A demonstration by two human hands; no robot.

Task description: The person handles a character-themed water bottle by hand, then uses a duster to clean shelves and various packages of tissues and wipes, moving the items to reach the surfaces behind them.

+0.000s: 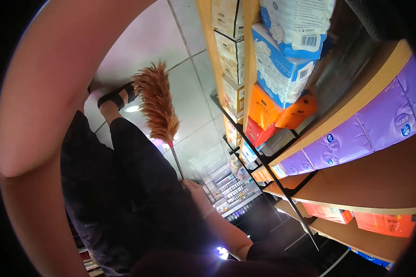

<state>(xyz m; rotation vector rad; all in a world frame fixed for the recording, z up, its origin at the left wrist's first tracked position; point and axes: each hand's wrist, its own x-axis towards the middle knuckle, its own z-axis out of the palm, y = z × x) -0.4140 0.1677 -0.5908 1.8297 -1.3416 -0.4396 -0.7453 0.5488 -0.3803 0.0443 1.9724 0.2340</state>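
My right hand point(196, 191) is closed around the thin handle of a brown feather duster point(157, 104). The duster hangs beside my leg, its feathers close to my sandal point(118, 99) and above the tiled floor. My left forearm point(55, 83) runs large and near along the left side of the view, and its hand is outside the top edge. Dark trousers point(143, 184) cover my legs, which fill the lower middle.
To the right stand wooden shelves point(365, 177) with black metal bars. They carry purple packs point(346, 138), blue-and-white packs point(282, 69), orange packs point(263, 108) and stacked boxes point(231, 55). Grey floor tiles point(189, 92) lie beside me; more stocked shelves point(235, 184) appear farther off.
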